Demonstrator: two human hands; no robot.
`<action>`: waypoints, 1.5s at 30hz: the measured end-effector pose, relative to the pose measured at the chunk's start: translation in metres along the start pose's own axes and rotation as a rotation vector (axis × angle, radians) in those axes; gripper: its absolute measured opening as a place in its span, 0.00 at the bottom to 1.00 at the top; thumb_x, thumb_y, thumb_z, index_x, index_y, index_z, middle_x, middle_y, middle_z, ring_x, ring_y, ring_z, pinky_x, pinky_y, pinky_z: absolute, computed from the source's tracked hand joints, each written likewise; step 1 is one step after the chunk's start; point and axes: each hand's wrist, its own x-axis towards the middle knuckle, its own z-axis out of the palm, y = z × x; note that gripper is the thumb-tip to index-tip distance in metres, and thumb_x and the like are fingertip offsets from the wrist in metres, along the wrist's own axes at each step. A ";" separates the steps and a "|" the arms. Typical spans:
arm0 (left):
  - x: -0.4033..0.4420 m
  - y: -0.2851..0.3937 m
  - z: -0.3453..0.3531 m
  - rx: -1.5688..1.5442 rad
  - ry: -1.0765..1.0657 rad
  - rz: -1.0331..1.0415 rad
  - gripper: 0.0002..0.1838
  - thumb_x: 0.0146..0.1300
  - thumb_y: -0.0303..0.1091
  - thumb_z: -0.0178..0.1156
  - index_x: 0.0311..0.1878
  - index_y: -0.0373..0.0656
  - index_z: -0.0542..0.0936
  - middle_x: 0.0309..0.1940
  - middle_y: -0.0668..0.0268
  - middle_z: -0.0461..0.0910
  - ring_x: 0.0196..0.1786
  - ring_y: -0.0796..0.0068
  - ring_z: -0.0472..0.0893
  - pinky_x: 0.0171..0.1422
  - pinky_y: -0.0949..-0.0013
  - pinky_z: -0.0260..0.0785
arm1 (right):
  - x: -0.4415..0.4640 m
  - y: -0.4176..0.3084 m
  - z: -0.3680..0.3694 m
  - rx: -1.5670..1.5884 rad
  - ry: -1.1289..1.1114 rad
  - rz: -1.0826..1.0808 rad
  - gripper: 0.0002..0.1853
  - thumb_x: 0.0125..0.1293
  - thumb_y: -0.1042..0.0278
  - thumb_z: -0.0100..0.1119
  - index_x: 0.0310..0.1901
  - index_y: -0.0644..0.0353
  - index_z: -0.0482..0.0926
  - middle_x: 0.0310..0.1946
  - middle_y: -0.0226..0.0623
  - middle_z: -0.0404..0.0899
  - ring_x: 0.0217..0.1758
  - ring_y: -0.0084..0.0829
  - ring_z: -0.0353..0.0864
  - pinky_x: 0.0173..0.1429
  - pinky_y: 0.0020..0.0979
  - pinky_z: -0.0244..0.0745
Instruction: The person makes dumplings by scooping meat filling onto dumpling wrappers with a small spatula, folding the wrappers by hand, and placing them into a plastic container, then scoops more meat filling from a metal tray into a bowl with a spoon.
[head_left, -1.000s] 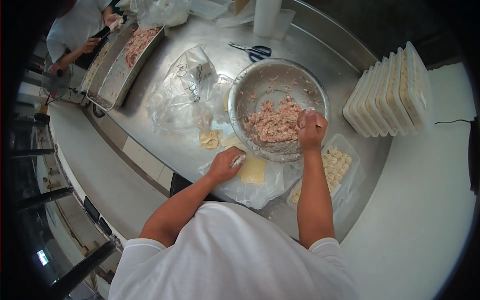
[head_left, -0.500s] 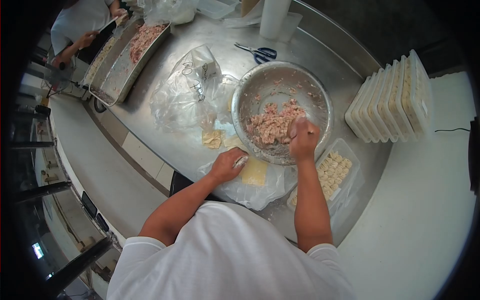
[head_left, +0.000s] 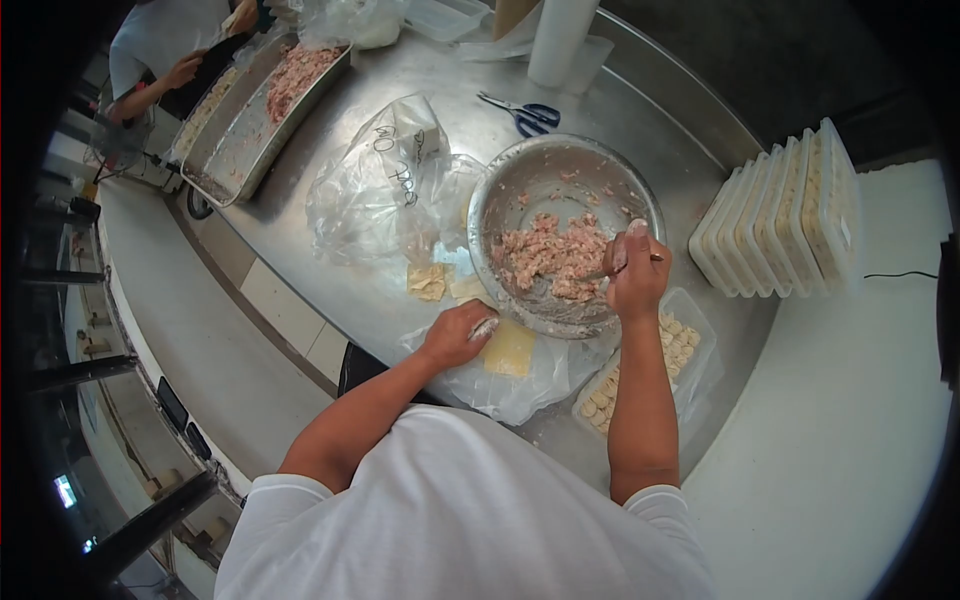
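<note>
My right hand [head_left: 638, 272] is over the right rim of a steel mixing bowl [head_left: 648, 190], closed around a thin-handled tool [head_left: 657, 258]. Only the handle's end shows clearly; its working end is mostly hidden near the meat. Pinkish minced meat filling [head_left: 550, 250] lies in the bowl, with bits stuck to the wall. My left hand [head_left: 460, 333] is curled shut just left of a square yellow dough wrapper [head_left: 509, 350]. Something whitish shows at its fingers, but I cannot make out what. The wrapper lies on a clear plastic sheet [head_left: 500, 393].
Wrapper pieces [head_left: 426, 281] and a marked plastic bag [head_left: 370, 190] lie left of the bowl. Scissors [head_left: 525, 113] are behind it. At right stand stacked plastic boxes [head_left: 780, 215] and a dumpling tray [head_left: 600, 402]. A co-worker [head_left: 150, 60] is beside a meat pan [head_left: 230, 170].
My right hand has moved right, from over the meat towards the bowl's rim, still gripping the tool. My left hand stays beside the wrapper. The view has shifted slightly.
</note>
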 end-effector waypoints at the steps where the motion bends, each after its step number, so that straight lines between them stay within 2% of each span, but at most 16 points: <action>1: 0.002 0.002 -0.001 0.002 0.003 0.004 0.12 0.61 0.33 0.63 0.46 0.41 0.81 0.41 0.55 0.81 0.46 0.50 0.81 0.51 0.58 0.74 | -0.002 -0.001 -0.004 -0.022 0.000 -0.007 0.24 0.77 0.59 0.49 0.19 0.55 0.64 0.13 0.26 0.58 0.14 0.21 0.55 0.20 0.28 0.48; 5: -0.006 0.004 -0.006 -0.020 -0.019 0.013 0.14 0.61 0.38 0.65 0.47 0.41 0.81 0.42 0.55 0.80 0.46 0.50 0.81 0.51 0.57 0.74 | -0.001 0.002 -0.018 0.015 -0.094 0.019 0.24 0.77 0.59 0.49 0.19 0.55 0.64 0.14 0.27 0.60 0.14 0.21 0.58 0.19 0.28 0.51; 13: -0.007 0.010 -0.005 -0.043 -0.017 -0.013 0.18 0.61 0.41 0.67 0.50 0.41 0.81 0.45 0.55 0.81 0.48 0.52 0.82 0.53 0.59 0.74 | 0.052 0.018 -0.013 -0.111 -0.036 -0.232 0.25 0.78 0.57 0.48 0.19 0.55 0.63 0.14 0.26 0.61 0.17 0.21 0.59 0.22 0.29 0.50; 16: -0.015 0.003 -0.003 -0.081 -0.023 0.054 0.17 0.62 0.39 0.66 0.51 0.40 0.81 0.46 0.55 0.82 0.51 0.53 0.81 0.56 0.59 0.73 | 0.024 0.041 -0.021 -0.403 -0.011 -0.148 0.24 0.78 0.59 0.47 0.20 0.53 0.61 0.15 0.22 0.60 0.18 0.17 0.56 0.22 0.28 0.48; 18: -0.021 0.008 -0.004 -0.095 -0.032 0.026 0.17 0.63 0.38 0.65 0.52 0.40 0.80 0.48 0.54 0.81 0.53 0.53 0.80 0.58 0.58 0.72 | -0.013 0.027 -0.005 -0.361 -0.183 -0.187 0.23 0.79 0.61 0.45 0.20 0.51 0.60 0.15 0.20 0.58 0.18 0.15 0.53 0.22 0.27 0.46; 22: -0.017 0.020 -0.007 -0.053 -0.207 -0.076 0.22 0.63 0.39 0.65 0.58 0.41 0.78 0.52 0.51 0.77 0.58 0.50 0.77 0.63 0.57 0.69 | -0.056 0.008 -0.023 -0.017 -0.275 -0.055 0.19 0.77 0.66 0.46 0.25 0.62 0.72 0.18 0.27 0.65 0.24 0.20 0.64 0.31 0.27 0.61; 25: -0.012 0.030 -0.012 -0.042 -0.335 -0.119 0.25 0.64 0.42 0.64 0.62 0.41 0.75 0.55 0.49 0.73 0.61 0.48 0.74 0.66 0.56 0.66 | -0.081 0.002 -0.035 -0.143 -0.140 -0.061 0.16 0.75 0.69 0.47 0.27 0.64 0.71 0.25 0.31 0.68 0.28 0.22 0.68 0.36 0.26 0.66; 28: -0.006 0.056 -0.030 -0.057 -0.470 -0.192 0.27 0.66 0.44 0.63 0.63 0.41 0.74 0.59 0.48 0.71 0.63 0.48 0.73 0.68 0.55 0.64 | -0.100 -0.007 -0.043 -0.470 -0.034 -0.310 0.13 0.74 0.70 0.49 0.29 0.65 0.72 0.32 0.32 0.70 0.29 0.23 0.69 0.39 0.25 0.68; 32: -0.013 0.043 -0.023 -0.112 -0.477 -0.085 0.28 0.66 0.45 0.63 0.65 0.41 0.72 0.59 0.47 0.72 0.63 0.47 0.73 0.69 0.54 0.63 | -0.127 -0.064 -0.058 -0.772 -0.063 0.038 0.11 0.72 0.71 0.51 0.33 0.67 0.77 0.35 0.33 0.71 0.31 0.25 0.73 0.38 0.25 0.69; 34: -0.017 0.038 -0.020 -0.087 -0.204 0.067 0.28 0.66 0.46 0.64 0.63 0.41 0.72 0.57 0.52 0.75 0.60 0.55 0.75 0.65 0.58 0.68 | -0.129 -0.085 -0.060 -0.878 -0.182 0.176 0.09 0.70 0.72 0.55 0.37 0.69 0.81 0.34 0.37 0.74 0.31 0.32 0.77 0.40 0.29 0.72; 35: -0.016 0.042 -0.020 -0.095 -0.229 0.085 0.28 0.66 0.46 0.64 0.63 0.41 0.72 0.57 0.52 0.75 0.60 0.55 0.75 0.65 0.58 0.68 | -0.129 -0.088 -0.061 -0.887 -0.150 0.180 0.09 0.70 0.72 0.55 0.37 0.69 0.81 0.34 0.37 0.74 0.31 0.32 0.77 0.40 0.29 0.72; 37: -0.010 0.053 -0.020 -0.590 -0.058 -0.404 0.24 0.68 0.45 0.64 0.60 0.43 0.73 0.52 0.61 0.77 0.54 0.67 0.76 0.58 0.61 0.72 | -0.125 -0.091 -0.063 -1.405 -0.373 -0.103 0.08 0.66 0.73 0.58 0.41 0.69 0.81 0.35 0.45 0.79 0.32 0.44 0.81 0.42 0.38 0.76; 38: -0.004 0.055 -0.017 -1.040 0.010 -0.568 0.20 0.69 0.43 0.64 0.57 0.44 0.73 0.49 0.67 0.77 0.50 0.76 0.76 0.52 0.64 0.74 | -0.124 -0.090 -0.058 -1.411 -0.365 -0.102 0.08 0.66 0.73 0.58 0.41 0.69 0.81 0.35 0.45 0.79 0.32 0.44 0.81 0.42 0.38 0.76; 41: 0.019 0.060 -0.009 -1.409 0.149 -0.623 0.20 0.68 0.40 0.64 0.58 0.43 0.73 0.48 0.65 0.78 0.47 0.74 0.78 0.51 0.61 0.74 | -0.118 -0.076 -0.045 -1.652 -0.296 -0.196 0.09 0.62 0.76 0.56 0.43 0.66 0.81 0.38 0.52 0.81 0.38 0.54 0.82 0.46 0.47 0.77; 43: 0.040 0.068 0.006 -1.370 0.234 -0.557 0.19 0.67 0.36 0.64 0.58 0.42 0.73 0.47 0.64 0.79 0.46 0.74 0.78 0.51 0.63 0.73 | -0.110 -0.063 -0.045 -1.955 -0.355 0.074 0.06 0.59 0.78 0.57 0.38 0.63 0.80 0.39 0.50 0.82 0.44 0.55 0.81 0.47 0.52 0.75; 45: 0.062 0.076 0.015 -1.325 0.351 -0.491 0.19 0.66 0.32 0.63 0.58 0.40 0.73 0.46 0.63 0.79 0.45 0.73 0.78 0.51 0.64 0.73 | -0.111 -0.070 -0.043 -1.984 -0.368 0.029 0.06 0.59 0.78 0.54 0.37 0.62 0.80 0.38 0.49 0.82 0.44 0.55 0.82 0.47 0.51 0.76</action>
